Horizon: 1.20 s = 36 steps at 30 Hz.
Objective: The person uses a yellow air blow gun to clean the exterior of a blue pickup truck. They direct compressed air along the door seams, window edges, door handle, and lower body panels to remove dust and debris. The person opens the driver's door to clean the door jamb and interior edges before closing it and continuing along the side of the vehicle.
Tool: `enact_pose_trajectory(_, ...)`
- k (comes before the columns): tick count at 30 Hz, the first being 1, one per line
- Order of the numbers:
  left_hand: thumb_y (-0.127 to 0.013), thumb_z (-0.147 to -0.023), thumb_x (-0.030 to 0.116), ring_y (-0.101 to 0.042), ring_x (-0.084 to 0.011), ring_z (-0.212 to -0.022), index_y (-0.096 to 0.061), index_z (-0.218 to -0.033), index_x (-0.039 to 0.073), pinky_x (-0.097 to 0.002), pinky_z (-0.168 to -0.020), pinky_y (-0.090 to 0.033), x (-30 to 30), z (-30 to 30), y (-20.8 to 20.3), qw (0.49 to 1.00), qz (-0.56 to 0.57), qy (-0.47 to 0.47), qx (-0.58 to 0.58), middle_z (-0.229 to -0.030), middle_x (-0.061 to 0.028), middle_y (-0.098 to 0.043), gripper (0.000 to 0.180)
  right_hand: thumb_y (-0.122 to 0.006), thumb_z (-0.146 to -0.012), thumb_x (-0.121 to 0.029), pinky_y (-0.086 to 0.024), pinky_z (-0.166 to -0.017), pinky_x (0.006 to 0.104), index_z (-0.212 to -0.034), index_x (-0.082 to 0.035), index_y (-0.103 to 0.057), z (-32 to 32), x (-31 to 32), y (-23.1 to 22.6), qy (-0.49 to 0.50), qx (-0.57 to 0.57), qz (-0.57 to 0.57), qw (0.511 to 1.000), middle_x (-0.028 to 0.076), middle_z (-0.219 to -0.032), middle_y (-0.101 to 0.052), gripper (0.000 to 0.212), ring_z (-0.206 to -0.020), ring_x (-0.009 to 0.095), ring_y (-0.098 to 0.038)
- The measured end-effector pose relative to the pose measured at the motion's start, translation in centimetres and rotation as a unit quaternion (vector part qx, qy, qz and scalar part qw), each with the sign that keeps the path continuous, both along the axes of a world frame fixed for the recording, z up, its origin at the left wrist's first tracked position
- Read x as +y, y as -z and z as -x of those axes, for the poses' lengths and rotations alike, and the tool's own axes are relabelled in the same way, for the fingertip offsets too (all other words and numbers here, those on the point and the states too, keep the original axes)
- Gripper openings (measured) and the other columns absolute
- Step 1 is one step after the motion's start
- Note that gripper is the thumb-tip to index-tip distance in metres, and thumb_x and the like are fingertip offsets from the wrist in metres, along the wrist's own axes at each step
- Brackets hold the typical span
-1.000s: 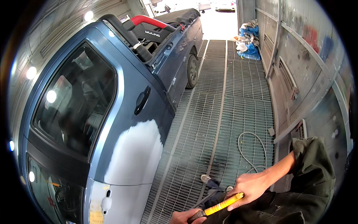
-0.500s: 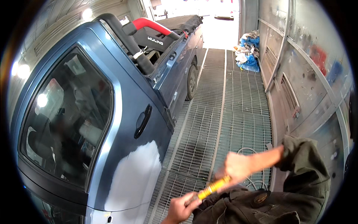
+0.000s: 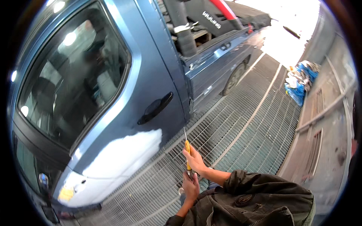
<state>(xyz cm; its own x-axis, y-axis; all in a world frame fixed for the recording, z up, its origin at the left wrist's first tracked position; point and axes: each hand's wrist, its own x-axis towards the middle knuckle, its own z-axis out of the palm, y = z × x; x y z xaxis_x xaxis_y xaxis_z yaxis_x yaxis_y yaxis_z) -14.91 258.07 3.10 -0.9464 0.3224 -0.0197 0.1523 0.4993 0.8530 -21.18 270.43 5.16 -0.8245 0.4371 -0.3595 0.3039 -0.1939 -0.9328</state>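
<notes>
My right hand [image 3: 195,159] is closed round the yellow body of a slim tool [image 3: 187,144]. A thin, pale metal shaft or blade sticks up from its top; I cannot tell its exact kind. Just below, my left hand [image 3: 191,187] grips the tool's dark lower end. Both hands are in front of my body, apart from the blue pickup truck [image 3: 151,71] on the left. The truck's door carries a large white patch [image 3: 122,152] below a black door handle [image 3: 155,108], with a small yellowish spot [image 3: 66,193] at its lower left.
Metal floor grating [image 3: 241,130] runs along the truck's side. A grey wall panel [image 3: 320,147] with vents stands at the right. Blue and white crumpled bags [image 3: 301,81] lie against it farther back. The truck bed has a black and red roll bar [image 3: 223,9].
My view has turned, bringing the door's white patch lower and farther left. The yellow tool has swung from slanting to nearly upright, and its thin metal end now shows. Both hands still hold it.
</notes>
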Motion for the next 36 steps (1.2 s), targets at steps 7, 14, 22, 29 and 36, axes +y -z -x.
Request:
enact_pose_trajectory(7,-0.065,-0.082,0.009,-0.063,-0.0349,-0.086,-0.036,-0.134,-0.001,-0.0437,-0.071,-0.052,6.0,-3.1,-1.8,0.991,0.088,-0.051,-0.084,-0.111,-0.0251,-0.051,0.060,-0.048,-0.099,-0.032,-0.049,-0.062,0.0292,-0.134,-0.002,-0.042,-0.3,1.9,3.0,0.052,0.063,0.014,0.997,0.007,-0.085,-0.066,0.046,-0.067,0.013,-0.061)
enact_pose_trajectory(14,-0.064,-0.081,0.007,-0.063,-0.0348,-0.082,-0.061,-0.104,0.010,-0.0440,-0.068,-0.050,0.3,-3.5,6.3,0.986,0.148,-0.076,0.029,-0.089,-0.0116,-0.063,0.023,-0.050,-0.098,-0.028,-0.038,-0.039,0.0205,-0.111,-0.008,-0.050,7.6,16.4,-1.1,0.032,0.122,-0.043,0.991,0.000,-0.071,-0.054,0.024,-0.049,0.005,-0.049)
enact_pose_trajectory(22,-0.061,-0.078,0.007,-0.061,-0.0357,-0.081,-0.065,-0.090,0.012,-0.0467,-0.069,-0.049,-8.9,-8.6,9.3,0.956,0.231,-0.168,0.064,-0.089,-0.0108,-0.065,0.014,-0.051,-0.097,-0.039,-0.052,-0.066,0.0370,-0.095,0.006,-0.051,13.0,19.8,-14.5,-0.196,0.069,-0.310,0.928,0.015,-0.068,-0.065,0.044,-0.068,0.029,-0.069)
enact_pose_trajectory(29,-0.064,-0.075,0.010,-0.062,-0.0353,-0.073,-0.064,-0.087,0.014,-0.0478,-0.065,-0.049,-17.0,-17.9,12.0,0.929,0.318,-0.187,-0.020,-0.077,-0.0112,-0.066,0.012,-0.049,-0.097,-0.037,-0.050,-0.072,0.0469,-0.101,0.010,-0.052,15.3,11.1,-13.5,-0.335,0.125,-0.395,0.846,0.029,-0.079,-0.065,0.048,-0.078,0.045,-0.065)
enact_pose_trajectory(36,-0.061,-0.080,0.011,-0.065,-0.0360,-0.066,-0.063,-0.090,0.015,-0.0465,-0.059,-0.050,-18.4,-17.6,12.4,0.947,0.223,-0.226,-0.049,-0.070,-0.0125,-0.066,0.011,-0.050,-0.097,-0.036,-0.051,-0.067,0.0512,-0.104,0.006,-0.049,14.3,10.8,-12.8,-0.251,0.085,-0.524,0.809,0.028,-0.079,-0.065,0.043,-0.076,0.046,-0.064)
